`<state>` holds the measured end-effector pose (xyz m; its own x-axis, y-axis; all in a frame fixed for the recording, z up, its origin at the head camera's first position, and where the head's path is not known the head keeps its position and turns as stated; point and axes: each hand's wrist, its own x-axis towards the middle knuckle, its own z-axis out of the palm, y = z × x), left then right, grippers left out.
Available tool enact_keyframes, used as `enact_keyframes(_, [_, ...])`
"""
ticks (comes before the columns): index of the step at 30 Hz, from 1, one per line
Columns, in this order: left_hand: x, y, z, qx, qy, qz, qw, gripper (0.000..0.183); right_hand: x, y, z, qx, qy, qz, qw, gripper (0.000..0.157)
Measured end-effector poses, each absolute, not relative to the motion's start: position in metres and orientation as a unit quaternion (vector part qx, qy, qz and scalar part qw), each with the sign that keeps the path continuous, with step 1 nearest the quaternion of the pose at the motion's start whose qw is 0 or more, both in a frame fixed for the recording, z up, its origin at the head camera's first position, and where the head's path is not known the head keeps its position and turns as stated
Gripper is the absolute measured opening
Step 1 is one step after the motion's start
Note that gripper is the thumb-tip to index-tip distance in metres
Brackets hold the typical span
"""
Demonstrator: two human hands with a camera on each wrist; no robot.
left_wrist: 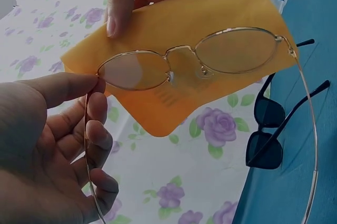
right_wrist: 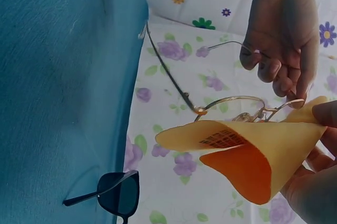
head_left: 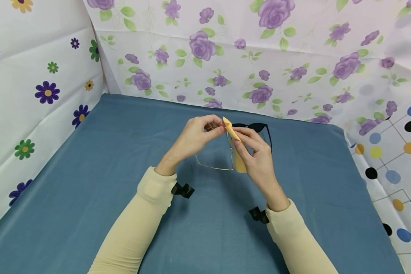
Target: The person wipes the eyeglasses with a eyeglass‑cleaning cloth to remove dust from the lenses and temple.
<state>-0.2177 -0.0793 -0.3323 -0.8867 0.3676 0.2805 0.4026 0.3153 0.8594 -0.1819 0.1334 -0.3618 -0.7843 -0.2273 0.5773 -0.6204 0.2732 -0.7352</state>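
A pair of thin gold-rimmed eyeglasses [left_wrist: 237,50] is held up off the table, its temples unfolded. My left hand [head_left: 196,135] pinches the frame at one hinge between thumb and forefinger, and the other fingers curl along that temple. On the other side, my right hand [head_left: 258,156] grips a yellow-orange cloth [right_wrist: 237,153] between thumb and fingers. The cloth lies against the far side of the lenses in the left wrist view and hangs folded in the right wrist view. Whether it touches both lenses, I cannot tell.
Black sunglasses [head_left: 257,126] with open temples rest on the blue tablecloth [head_left: 205,228], just beyond my right hand. Flower-printed sheets [head_left: 178,42] rise along the back and left edges of the table; a dotted sheet [head_left: 397,171] borders the right.
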Motion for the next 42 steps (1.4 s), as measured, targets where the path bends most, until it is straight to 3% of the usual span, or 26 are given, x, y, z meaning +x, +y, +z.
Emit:
enact_keyframes(9, [-0.2187, -0.081, -0.3319, -0.225, -0.794, -0.565, 0.019, 0.017, -0.1804, 0.1364, -0.36, 0.287, -0.771, 0.548, 0.15, 0.027])
enact_keyframes(30, [-0.2202, -0.0774, -0.3285, -0.225, -0.79, -0.571, -0.004, 0.018, -0.1868, 0.1418, -0.3583, 0.235, -0.78, 0.562, 0.147, 0.026])
enact_keyframes(42, [-0.217, -0.0764, -0.3317, -0.215, -0.805, -0.553, 0.007, 0.019, -0.1863, 0.1387, -0.3616, 0.277, -0.779, 0.547, 0.127, 0.031])
